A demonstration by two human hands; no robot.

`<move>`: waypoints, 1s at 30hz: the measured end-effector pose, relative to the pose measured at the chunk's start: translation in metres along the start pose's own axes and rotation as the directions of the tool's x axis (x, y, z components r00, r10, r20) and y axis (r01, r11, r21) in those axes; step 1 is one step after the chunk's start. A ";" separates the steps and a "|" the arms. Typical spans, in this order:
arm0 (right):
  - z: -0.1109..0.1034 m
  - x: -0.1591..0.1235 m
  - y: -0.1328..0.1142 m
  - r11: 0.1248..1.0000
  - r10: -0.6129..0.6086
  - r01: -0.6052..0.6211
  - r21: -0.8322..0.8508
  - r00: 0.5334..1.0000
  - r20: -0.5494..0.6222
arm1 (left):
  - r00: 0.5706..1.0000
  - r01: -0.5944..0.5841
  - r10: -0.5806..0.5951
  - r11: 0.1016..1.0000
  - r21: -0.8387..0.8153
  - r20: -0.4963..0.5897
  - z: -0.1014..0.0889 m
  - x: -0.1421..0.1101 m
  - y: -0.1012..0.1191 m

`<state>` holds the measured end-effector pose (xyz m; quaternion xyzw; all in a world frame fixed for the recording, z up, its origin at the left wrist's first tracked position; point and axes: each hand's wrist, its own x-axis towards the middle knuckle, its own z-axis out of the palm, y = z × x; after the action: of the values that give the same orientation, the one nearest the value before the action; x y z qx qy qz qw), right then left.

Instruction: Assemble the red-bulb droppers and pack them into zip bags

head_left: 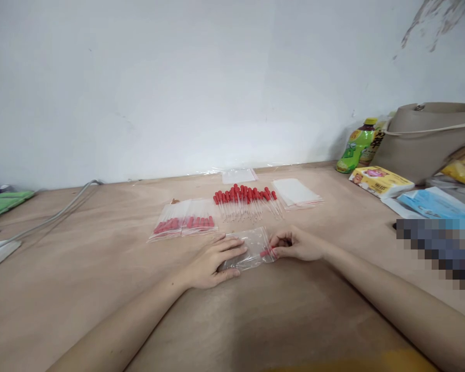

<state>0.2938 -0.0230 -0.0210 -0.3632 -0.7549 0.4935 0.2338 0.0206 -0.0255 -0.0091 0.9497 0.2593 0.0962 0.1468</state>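
Observation:
A clear zip bag (251, 245) lies flat on the table in front of me. My left hand (219, 261) rests on its left part with the fingers spread out. At the bag's right end my right hand (294, 245) pinches a red-bulbed dropper (265, 252), whose bulb shows through the plastic at the mouth; its thin stem is hard to make out. Behind the bag lies a row of loose droppers (244, 199), red bulbs pointing away from me. Filled zip bags (186, 219) with several droppers in them lie to the left.
Flat zip bags (296, 192) are stacked right of the loose droppers, and another bag (238, 176) lies by the wall. A green bottle (356, 147), a yellow box (382, 182) and a grey bag (430, 134) stand at the right. A cable (67, 206) crosses the left side.

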 end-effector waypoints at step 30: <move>-0.014 0.006 -0.003 0.938 0.347 -0.321 0.132 0.883 -0.317 | 0.999 -0.036 0.034 0.994 -0.106 -0.030 -0.002 -0.011 -0.003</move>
<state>0.2990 -0.0110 -0.0128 -0.5573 -0.6110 0.4854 0.2837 0.0092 -0.0278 -0.0092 0.9436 0.2391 0.1256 0.1917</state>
